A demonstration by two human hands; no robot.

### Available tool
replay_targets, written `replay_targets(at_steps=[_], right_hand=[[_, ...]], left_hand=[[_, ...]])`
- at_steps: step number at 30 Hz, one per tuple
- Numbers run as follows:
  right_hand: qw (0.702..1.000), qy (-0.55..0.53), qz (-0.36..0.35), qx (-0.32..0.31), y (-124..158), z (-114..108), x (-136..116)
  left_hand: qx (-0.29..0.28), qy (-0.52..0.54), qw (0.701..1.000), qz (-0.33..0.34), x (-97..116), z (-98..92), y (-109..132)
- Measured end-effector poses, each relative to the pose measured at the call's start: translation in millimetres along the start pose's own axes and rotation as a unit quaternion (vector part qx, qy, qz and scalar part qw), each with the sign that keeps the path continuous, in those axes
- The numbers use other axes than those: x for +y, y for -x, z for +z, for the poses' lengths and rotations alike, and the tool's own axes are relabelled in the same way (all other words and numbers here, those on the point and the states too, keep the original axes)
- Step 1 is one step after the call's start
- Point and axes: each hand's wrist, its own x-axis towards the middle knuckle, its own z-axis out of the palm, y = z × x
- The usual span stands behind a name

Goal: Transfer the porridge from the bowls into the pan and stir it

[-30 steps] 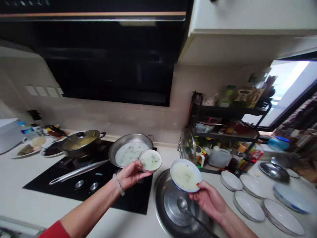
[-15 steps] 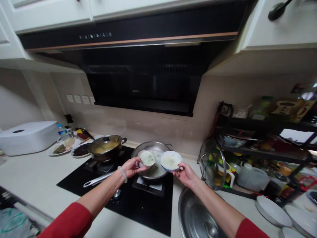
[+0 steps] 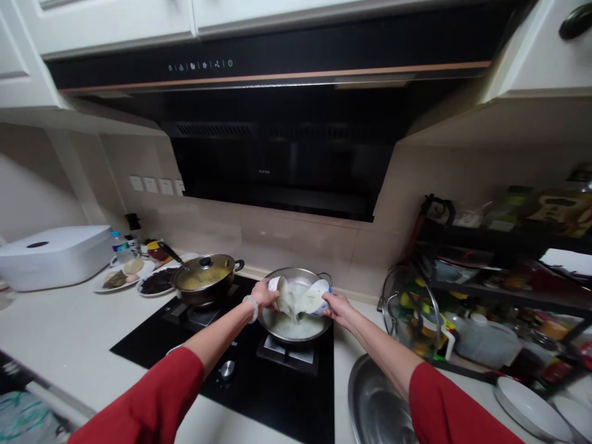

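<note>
My left hand (image 3: 264, 295) grips a small white bowl (image 3: 279, 288), tipped steeply inward over a steel pan (image 3: 296, 323) on the black hob (image 3: 240, 376). My right hand (image 3: 337, 306) holds a blue-rimmed white bowl (image 3: 315, 296), also tipped toward the pan. Pale porridge (image 3: 293, 304) runs from both bowls down into the pan, which holds the same white porridge. Both arms wear red sleeves; a bead bracelet is on my left wrist.
A lidded pot (image 3: 203, 279) of yellow food sits on the left burner. Plates of food (image 3: 134, 277) and a white appliance (image 3: 50, 254) stand at the left. A large steel basin (image 3: 377, 407), a glass lid (image 3: 411, 311), a cluttered rack (image 3: 504, 271) and white plates (image 3: 531, 401) are at the right.
Both bowls were level a second ago. I carried them from the counter over the pan and tipped them, so porridge now pours out. The view rose and shifted left.
</note>
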Motion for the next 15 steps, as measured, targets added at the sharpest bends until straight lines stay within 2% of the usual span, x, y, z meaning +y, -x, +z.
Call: replay_targets(at_steps=[3, 5, 8, 10, 12, 13, 15], right_hand=[[0.993, 0.094, -0.063, 0.017, -3, 4, -4], [0.983, 0.147, -0.111, 0.016, -3, 4, -6], [0.959, 0.212, -0.185, -0.001, 3, 3, -10], [0.920, 0.301, -0.249, -0.025, 8, 2, -12], [0.862, 0.400, -0.307, -0.048, 13, 1, -14], [0.837, 0.435, -0.328, -0.052, 16, 1, -15], [0.815, 0.461, -0.348, -0.051, 19, 1, -17]], left_hand=[[0.016, -0.153, 0.980, 0.122, 6, -1.1, -5], [0.020, -0.247, 0.945, 0.214, 9, -1.9, -4], [0.009, -0.333, 0.887, 0.321, 12, -4.1, 3], [0.001, -0.367, 0.849, 0.380, 12, -6.7, 9], [-0.003, -0.384, 0.823, 0.419, 10, -9.9, 14], [-0.004, -0.384, 0.818, 0.428, 9, -11.4, 15], [-0.008, -0.369, 0.822, 0.434, 7, -14.1, 16]])
